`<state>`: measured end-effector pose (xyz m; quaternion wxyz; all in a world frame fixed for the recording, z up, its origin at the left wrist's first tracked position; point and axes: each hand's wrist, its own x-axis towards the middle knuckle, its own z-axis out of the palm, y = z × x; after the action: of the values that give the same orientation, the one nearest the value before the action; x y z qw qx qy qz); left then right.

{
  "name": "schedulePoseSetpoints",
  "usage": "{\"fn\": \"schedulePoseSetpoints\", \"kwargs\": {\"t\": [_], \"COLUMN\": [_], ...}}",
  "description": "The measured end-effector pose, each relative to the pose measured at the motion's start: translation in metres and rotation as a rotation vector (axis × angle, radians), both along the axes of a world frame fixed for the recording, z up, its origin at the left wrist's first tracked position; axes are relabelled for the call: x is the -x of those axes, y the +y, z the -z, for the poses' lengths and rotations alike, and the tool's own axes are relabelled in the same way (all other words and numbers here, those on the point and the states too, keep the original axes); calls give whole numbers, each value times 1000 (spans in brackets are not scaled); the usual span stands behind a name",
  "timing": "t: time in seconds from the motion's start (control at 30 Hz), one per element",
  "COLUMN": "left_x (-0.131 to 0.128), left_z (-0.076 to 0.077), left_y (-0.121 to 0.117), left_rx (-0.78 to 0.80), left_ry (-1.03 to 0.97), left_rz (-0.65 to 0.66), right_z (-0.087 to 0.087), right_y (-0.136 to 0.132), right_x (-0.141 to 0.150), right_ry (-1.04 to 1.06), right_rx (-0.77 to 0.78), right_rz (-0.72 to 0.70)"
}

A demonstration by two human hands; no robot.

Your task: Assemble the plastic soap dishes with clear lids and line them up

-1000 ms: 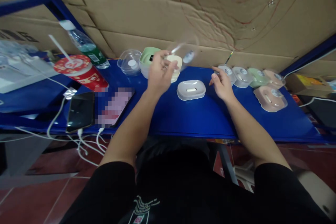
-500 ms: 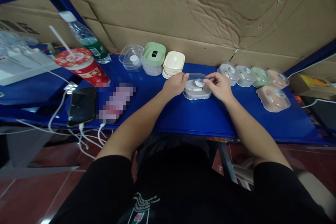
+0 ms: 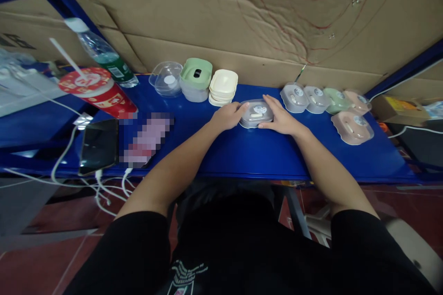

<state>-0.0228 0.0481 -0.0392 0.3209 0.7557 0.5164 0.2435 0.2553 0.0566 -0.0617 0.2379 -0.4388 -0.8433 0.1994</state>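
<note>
Container (image 3: 256,116), grey beneath a clear lid (image 3: 255,103), is resting on the desk (image 3: 249,156) between the left hand (image 3: 226,116) and the right hand (image 3: 282,117). The left hand is seemingly grasping its left end, thumb lying on the lid's edge, though the fingertips are lying partly hidden. The right hand is grasping the opposite end, thumb and fingers spreading around it. Cream trays (image 3: 224,83) are standing stacked just beyond the left hand; lidded boxes (image 3: 316,99) are sitting right of the right hand.
</note>
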Motion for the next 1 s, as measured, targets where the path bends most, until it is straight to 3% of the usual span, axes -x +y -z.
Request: {"fn": "schedulePoseSetpoints", "kwargs": {"t": [0.33,0.47,0.67,1.0], "left_x": [-2,0,1,1], "left_z": [-1,-5,-4,-5], "left_y": [-2,-3,-1,-4], "left_rx": [4,-51,-22,5], "left_ry": [71,158,101,62], "left_rz": [-84,-62,-26,-22], "right_z": [-2,3,-3,4], "right_y": [5,9,7,11], "right_x": [-8,-12,-14,-20], "right_ry": [71,137,74,278], "right_rx": [45,56,42,309], "right_rz": [16,1,16,-37]}}
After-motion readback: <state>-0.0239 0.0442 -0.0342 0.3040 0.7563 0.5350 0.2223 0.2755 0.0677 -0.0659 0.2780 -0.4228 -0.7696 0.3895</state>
